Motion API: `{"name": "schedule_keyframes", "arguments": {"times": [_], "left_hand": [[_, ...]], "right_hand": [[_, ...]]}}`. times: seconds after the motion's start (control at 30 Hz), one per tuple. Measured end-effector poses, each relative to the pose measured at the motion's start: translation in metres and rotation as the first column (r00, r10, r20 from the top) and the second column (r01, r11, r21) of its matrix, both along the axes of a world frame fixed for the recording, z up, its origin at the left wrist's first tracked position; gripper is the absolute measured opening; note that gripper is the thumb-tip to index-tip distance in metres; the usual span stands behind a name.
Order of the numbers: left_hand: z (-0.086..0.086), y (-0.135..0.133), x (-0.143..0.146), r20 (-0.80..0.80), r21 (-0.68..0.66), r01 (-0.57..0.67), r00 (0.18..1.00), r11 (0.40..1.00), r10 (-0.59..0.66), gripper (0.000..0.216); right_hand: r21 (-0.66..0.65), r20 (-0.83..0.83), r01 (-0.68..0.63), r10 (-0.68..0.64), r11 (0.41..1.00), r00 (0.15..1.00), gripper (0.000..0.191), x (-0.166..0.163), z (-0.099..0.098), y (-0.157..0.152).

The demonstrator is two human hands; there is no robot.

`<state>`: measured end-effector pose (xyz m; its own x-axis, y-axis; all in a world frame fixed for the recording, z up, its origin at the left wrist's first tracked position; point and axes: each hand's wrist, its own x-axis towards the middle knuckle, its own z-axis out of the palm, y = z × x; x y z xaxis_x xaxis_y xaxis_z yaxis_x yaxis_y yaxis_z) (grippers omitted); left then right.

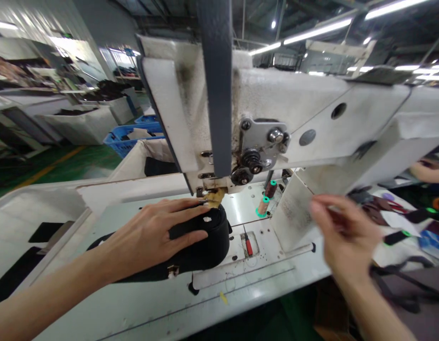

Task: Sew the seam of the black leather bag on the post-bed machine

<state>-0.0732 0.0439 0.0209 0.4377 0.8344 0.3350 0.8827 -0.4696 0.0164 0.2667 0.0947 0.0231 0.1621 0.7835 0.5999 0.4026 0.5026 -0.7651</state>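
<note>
My left hand (155, 232) lies with fingers stretched out on a black workpiece (214, 241) beneath the head of a white sewing machine (294, 94). The thumb is spread from the other fingers and presses on the piece's near side. The black piece has a curved, raised right end with a small white mark on top. Just beyond the fingertips is the needle area, where a yellowish part (215, 196) partly hides the needle. My right hand (347, 232), blurred, is raised to the right of the machine, fingers curled together; what they hold, if anything, cannot be made out.
A red-handled screwdriver (248, 245) and two thread spools, one tan (263, 207) and one brown (271, 189), are on the machine bed. A dark vertical bar (217, 85) crosses the front. Bins (38, 265) stand left; another person's arm (429, 171) shows right.
</note>
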Motion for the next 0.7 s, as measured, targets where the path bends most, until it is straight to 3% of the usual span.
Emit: {"name": "schedule_keyframes", "arguments": {"times": [0.03, 0.07, 0.1, 0.2, 0.33, 0.47, 0.7], "left_hand": [[0.001, 0.0, 0.002, 0.011, -0.009, -0.011, 1.0, 1.0, 0.011, 0.049], [0.001, 0.0, 0.005, 0.019, -0.015, -0.023, 1.0, 1.0, 0.024, 0.049], [0.001, -0.001, 0.007, 0.023, -0.022, -0.036, 0.999, 0.999, 0.037, 0.049], [-0.002, -0.002, 0.013, 0.035, 0.006, -0.056, 0.998, 0.998, 0.055, 0.045], [-0.003, -0.002, 0.021, 0.058, 0.025, -0.045, 0.997, 0.999, 0.043, 0.034], [-0.004, -0.003, 0.024, 0.088, 0.013, -0.071, 0.994, 0.997, 0.07, 0.03], [-0.011, -0.005, 0.014, 0.122, -0.05, -0.078, 0.989, 0.996, 0.084, 0.037]], "right_hand": [[-0.056, -0.009, -0.104, 0.104, 0.993, 0.995, 0.013, -0.015, -0.013, -0.005], [-0.194, -0.085, -0.268, 0.256, 0.944, 0.963, 0.013, -0.032, -0.026, -0.009], [-0.305, -0.199, -0.375, 0.326, 0.876, 0.924, 0.015, -0.05, -0.038, -0.012], [-0.468, -0.502, -0.543, 0.295, 0.697, 0.813, 0.028, -0.099, -0.061, -0.015], [-0.459, -0.791, -0.725, 0.134, 0.514, 0.596, 0.041, -0.128, -0.062, -0.013], [-0.382, -0.875, -0.796, 0.095, 0.469, 0.475, 0.043, -0.13, -0.06, -0.013], [-0.385, -0.871, -0.798, 0.102, 0.463, 0.48, 0.045, -0.125, -0.06, -0.015]]}}
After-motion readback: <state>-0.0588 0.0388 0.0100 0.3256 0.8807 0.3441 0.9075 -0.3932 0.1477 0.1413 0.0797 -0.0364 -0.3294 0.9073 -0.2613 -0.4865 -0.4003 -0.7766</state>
